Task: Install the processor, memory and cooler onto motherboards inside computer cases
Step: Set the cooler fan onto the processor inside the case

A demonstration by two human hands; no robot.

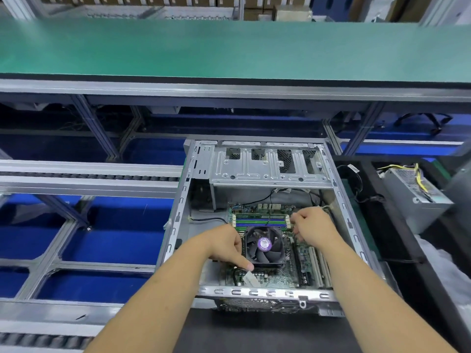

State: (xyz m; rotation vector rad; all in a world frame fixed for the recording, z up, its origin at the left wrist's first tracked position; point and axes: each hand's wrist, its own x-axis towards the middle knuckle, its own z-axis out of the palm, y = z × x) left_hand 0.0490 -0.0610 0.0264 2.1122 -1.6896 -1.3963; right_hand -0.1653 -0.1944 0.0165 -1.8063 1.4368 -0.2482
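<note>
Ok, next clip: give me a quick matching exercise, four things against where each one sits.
Things:
1. fan
2. memory slots
3. power supply
4. drive cage

Places:
A. outside the case, to its right
B. far end of the case
C. between the two hands
D. just beyond the fan

Pairs: 1-C, 2-D, 3-A, 4-B

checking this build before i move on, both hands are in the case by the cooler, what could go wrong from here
1. The right hand works beside the memory slots; a thin black cable crosses them and could get trapped or tugged.
2. The left hand sits against the cooler fan; a slip could press the blades or nudge the cooler.
</note>
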